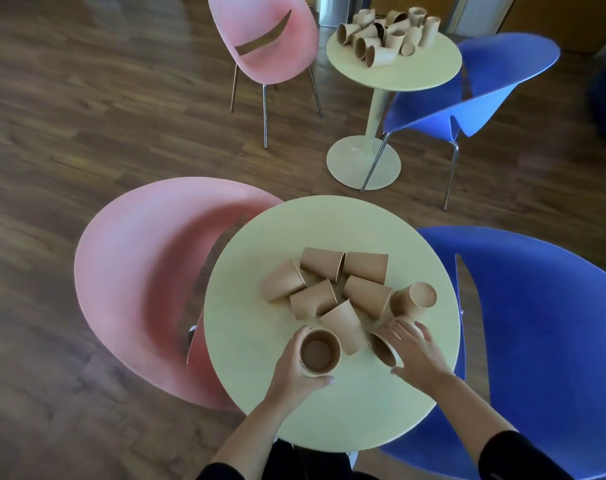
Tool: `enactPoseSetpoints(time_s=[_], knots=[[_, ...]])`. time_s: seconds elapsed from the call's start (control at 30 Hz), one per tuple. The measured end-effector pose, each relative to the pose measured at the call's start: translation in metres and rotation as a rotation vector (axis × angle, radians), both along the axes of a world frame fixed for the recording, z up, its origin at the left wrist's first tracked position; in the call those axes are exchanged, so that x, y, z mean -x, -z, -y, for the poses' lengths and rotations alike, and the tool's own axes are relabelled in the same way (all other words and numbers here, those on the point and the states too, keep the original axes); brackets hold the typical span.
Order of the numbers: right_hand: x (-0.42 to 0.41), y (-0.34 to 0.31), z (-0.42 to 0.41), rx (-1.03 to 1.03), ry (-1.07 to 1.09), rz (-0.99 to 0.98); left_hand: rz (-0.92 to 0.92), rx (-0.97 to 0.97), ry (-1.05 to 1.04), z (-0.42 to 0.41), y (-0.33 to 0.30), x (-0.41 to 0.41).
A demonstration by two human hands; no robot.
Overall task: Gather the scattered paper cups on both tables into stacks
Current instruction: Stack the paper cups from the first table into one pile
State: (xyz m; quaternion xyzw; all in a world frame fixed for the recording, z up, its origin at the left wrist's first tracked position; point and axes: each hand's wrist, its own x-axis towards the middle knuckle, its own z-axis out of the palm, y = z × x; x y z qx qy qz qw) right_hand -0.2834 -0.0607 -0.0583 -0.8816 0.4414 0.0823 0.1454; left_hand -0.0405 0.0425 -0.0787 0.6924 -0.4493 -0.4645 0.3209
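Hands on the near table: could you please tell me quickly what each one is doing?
Left hand: holds an upright cup.
Right hand: grips a tipped cup.

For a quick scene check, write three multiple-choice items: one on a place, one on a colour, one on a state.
1. Where is the upright cup the left hand holds?
A. near table
B. far table
C. pink chair

2. What colour is the chair right of the near table?
A. pink
B. blue
C. green

3. How does the cup under the right hand lie?
A. upright
B. upside down
C. on its side

Key: 1 A, it stands at the near table's front; 2 B, its shell is blue; 3 C, its mouth faces sideways.
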Motion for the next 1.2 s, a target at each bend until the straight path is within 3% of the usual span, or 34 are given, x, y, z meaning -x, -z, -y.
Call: enactPoseSetpoints(time_s=[0.33,0.67,0.97,1.2], knots=[[0.012,-0.010,-0.002,0.021,0.040,-0.002,0.063,0.011,-0.013,-0.008,-0.010,-0.001],[0.006,-0.072,-0.027,-0.007,0.261,0.369,0.040,-0.025,-0.045,-0.006,-0.010,0.000],[-0.063,-0.087,-0.049,-0.307,0.362,0.765,0.033,-0.038,-0.068,-0.003,-0.018,0.002],[-0.081,-0.055,-0.058,-0.467,0.362,0.712,-0.028,-0.072,-0.104,-0.001,-0.018,0.002]])
